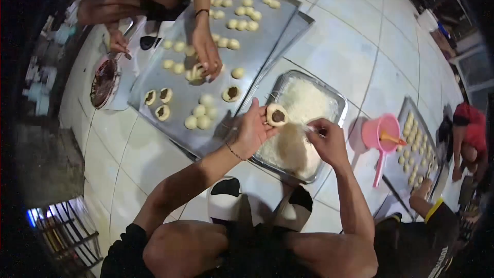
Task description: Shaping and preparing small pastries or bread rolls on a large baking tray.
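Observation:
My left hand (252, 129) holds a round dough piece (277, 115) with a dark chocolate filling in its middle, above the edge of a foil tray (337, 104) full of white shredded flakes. My right hand (327, 141) hovers over the same tray with its fingers pinched together; whether it grips a small tool or flakes I cannot tell. A large metal baking sheet (257, 54) to the left carries several plain dough balls and a few filled ones (232, 93).
Another person's hand (206, 54) rests on dough on the big sheet; a bowl of dark filling (105, 82) sits left. A pink jug (381, 134) and a second sheet of dough balls (419, 146) lie right, beside two more people. White tiled floor (339, 46) all around.

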### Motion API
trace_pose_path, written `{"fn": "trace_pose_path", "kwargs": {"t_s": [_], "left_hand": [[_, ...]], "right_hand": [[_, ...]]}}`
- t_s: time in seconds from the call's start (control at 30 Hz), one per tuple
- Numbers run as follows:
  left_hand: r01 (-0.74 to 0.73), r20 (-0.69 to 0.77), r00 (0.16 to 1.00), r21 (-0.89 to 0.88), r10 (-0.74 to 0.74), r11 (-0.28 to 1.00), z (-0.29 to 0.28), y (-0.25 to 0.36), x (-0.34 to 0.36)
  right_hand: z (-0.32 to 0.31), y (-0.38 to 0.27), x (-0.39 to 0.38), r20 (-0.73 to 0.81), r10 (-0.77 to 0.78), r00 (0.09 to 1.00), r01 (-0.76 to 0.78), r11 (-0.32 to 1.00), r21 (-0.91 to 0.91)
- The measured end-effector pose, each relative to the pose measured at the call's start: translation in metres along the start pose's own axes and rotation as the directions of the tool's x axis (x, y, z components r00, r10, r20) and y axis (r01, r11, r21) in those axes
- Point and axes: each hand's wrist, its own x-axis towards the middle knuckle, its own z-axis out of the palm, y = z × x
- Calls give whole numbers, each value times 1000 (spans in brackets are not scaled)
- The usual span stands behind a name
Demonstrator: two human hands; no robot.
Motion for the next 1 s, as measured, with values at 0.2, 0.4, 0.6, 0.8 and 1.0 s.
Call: {"fn": "trace_pose_path", "kwargs": {"t_s": [0.2, 0.4, 0.6, 0.8, 1.0], "left_hand": [[-124, 110, 989, 218, 102, 968, 11, -29, 6], [-92, 99, 994, 426, 54, 900, 14, -23, -2], [-119, 114, 990, 353, 83, 928, 36, -9, -14], [-282, 249, 941, 951, 228, 125, 53, 12, -32], [-716, 571, 628, 690, 528, 106, 52, 13, -51]], "right_hand": [[27, -56, -4, -87, -317, 945, 312, 948, -60], [33, -48, -13, -261, -572, 778, 511, 817, -265], [19, -30, -23, 127, -139, 982, -4, 657, 754], [25, -41, -22, -262, -696, 668, 679, 715, -167], [28, -68, -19, -197, -620, 760, 617, 783, -83]]}}
